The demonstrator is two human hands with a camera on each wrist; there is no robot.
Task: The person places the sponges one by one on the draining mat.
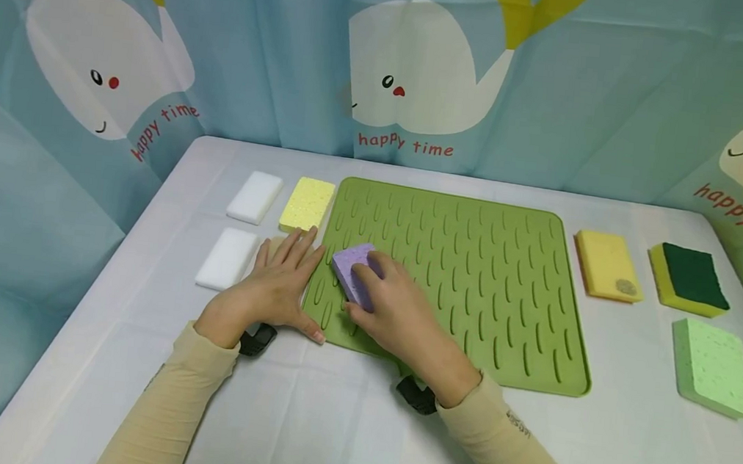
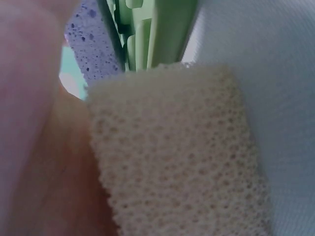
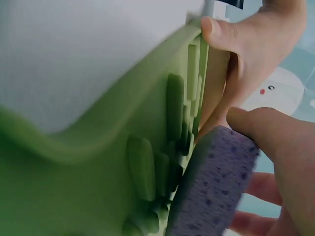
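On the left part of a green ridged mat (image 1: 474,270), my right hand (image 1: 398,308) grips a purple sponge (image 1: 350,261), thumb on the near side and fingers over its top. My left hand (image 1: 269,293) lies spread along the mat's left edge, its thumb at the near left corner. Beneath that hand is a beige porous sponge (image 2: 177,152), mostly hidden in the head view; whether the palm touches it I cannot tell. A yellow sponge (image 1: 307,204) lies just beyond the left fingertips.
Two white sponges (image 1: 255,197) lie left of the mat. To its right are an orange-yellow sponge (image 1: 607,266), a yellow sponge with a dark green scouring side (image 1: 689,278) and a light green sponge (image 1: 714,367). A printed curtain (image 1: 295,48) surrounds the white table (image 1: 327,434).
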